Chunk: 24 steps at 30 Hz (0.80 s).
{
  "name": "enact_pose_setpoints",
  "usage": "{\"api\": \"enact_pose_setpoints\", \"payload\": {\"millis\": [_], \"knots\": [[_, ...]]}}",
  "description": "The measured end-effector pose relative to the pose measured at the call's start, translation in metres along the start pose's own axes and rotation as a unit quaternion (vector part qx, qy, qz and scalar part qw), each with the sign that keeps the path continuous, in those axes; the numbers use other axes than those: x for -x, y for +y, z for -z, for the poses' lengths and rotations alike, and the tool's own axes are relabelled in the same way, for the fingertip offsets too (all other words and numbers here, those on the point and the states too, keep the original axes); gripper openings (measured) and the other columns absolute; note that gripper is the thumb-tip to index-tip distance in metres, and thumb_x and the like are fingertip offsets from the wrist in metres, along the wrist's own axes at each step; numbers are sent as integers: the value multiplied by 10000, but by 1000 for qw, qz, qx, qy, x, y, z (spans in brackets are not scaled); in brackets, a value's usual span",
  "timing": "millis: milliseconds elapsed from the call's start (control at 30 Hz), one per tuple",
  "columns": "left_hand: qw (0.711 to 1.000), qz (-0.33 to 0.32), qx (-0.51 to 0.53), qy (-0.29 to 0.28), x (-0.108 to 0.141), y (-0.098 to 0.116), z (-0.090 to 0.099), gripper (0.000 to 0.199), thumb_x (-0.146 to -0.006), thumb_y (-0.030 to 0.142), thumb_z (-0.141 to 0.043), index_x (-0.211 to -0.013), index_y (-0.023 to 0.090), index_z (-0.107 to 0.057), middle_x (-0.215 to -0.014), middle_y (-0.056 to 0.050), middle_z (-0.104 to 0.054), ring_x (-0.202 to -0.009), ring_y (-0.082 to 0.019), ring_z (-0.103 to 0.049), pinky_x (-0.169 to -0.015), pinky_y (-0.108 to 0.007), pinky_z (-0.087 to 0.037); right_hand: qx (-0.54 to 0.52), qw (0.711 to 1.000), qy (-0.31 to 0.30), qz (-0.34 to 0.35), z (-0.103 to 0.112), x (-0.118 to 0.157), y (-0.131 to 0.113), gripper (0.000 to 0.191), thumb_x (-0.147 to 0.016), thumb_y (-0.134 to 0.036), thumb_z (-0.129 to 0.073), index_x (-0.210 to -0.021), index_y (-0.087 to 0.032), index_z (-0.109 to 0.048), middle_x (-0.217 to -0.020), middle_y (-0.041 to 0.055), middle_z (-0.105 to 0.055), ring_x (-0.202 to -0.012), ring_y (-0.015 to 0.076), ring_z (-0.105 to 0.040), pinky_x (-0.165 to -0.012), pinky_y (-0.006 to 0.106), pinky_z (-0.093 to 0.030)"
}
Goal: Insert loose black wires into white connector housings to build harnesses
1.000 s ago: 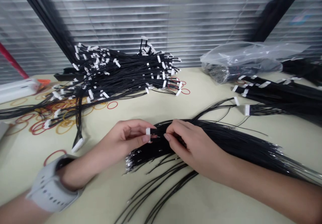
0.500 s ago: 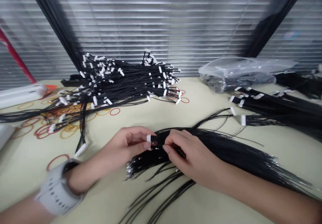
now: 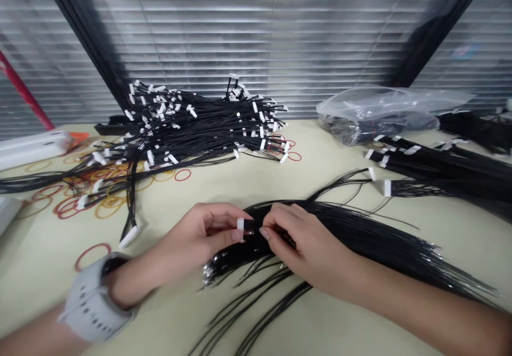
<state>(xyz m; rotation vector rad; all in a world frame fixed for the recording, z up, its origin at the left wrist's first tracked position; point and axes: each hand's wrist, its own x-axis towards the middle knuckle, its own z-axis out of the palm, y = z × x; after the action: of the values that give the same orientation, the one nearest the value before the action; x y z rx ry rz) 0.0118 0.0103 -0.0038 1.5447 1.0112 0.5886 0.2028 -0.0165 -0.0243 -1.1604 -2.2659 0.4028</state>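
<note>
Between thumb and fingers, my left hand [image 3: 214, 231] pinches a small white connector [image 3: 240, 225] near the middle of the table. My right hand [image 3: 292, 236] is closed just to its right, thumb and forefinger pressed together on what looks like a thin black wire; the fingers hide most of it. Under both hands lies a thick bundle of loose black wires [image 3: 360, 233], with shiny metal tips at its ends. Several black wires [image 3: 256, 313] curve from beneath my right hand towards the front edge of the view.
A pile of black cables with white connectors [image 3: 200, 121] lies at the back left. Red and yellow rubber bands [image 3: 110, 207] are scattered before it. A clear plastic bag [image 3: 388, 105] and more connector cables [image 3: 452, 169] lie to the right, beneath window blinds [image 3: 256, 36].
My left hand and the white connector have shifted slightly right, closer to my right hand. My right hand has hardly moved. The camera view has tilted a little.
</note>
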Motion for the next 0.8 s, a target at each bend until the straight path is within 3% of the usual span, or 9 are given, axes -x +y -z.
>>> {"api": "enact_pose_setpoints", "payload": {"millis": [400, 700, 800], "knots": [[998, -6, 51, -26, 1, -3, 1, 153, -729, 142, -630, -878, 168, -646, -782, 0, -683, -718, -95, -622, -683, -193, -492, -6, 1000, 5, -14, 1, 1, -8, 151, -882, -175, -379, -762, -174, -470, -768, 10, -552, -688, 114, -489, -630, 257, -375], [999, -8, 32, -24, 0, -2, 0, 167, -722, 139, -638, -881, 183, -657, -791, -5, -703, -725, -118, -638, -679, -210, -500, -9, 1000, 21, -11, 0, 2, -12, 158, -880, -188, -394, -750, -171, -482, -741, 5, -547, -663, 110, -484, -608, 250, -367], [1000, -4, 24, -16, -1, -2, 1, 158, -719, 142, -639, -873, 174, -654, -767, -9, -704, -701, -119, -636, -659, -208, -501, -38, 998, 23, -40, 0, 1, -13, 178, -876, -212, -402, -722, -171, -481, -706, -1, -539, -627, 105, -471, -578, 244, -355]]}}
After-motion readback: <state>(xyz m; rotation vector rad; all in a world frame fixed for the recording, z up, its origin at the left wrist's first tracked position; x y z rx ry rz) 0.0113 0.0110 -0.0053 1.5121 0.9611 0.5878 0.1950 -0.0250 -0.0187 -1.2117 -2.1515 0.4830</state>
